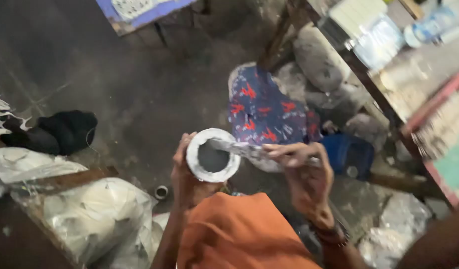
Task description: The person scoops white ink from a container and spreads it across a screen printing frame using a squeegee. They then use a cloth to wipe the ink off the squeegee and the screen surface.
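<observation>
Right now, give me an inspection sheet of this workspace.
Surface: dark, dusty floor, stained.
Job's things: white-rimmed round container with grey contents; flat whitish-coated tool laid across its rim.
Clutter: black cloth; clear plastic bags; blue patterned cloth; blue tub; small ring; grey lumps.
Hands: left hand grips the container; right hand holds the tool, bracelet at the wrist.
Cables: nothing seen.
Surroundings: wooden bench at the right, blurred packages on it; blue-edged board at the top.
</observation>
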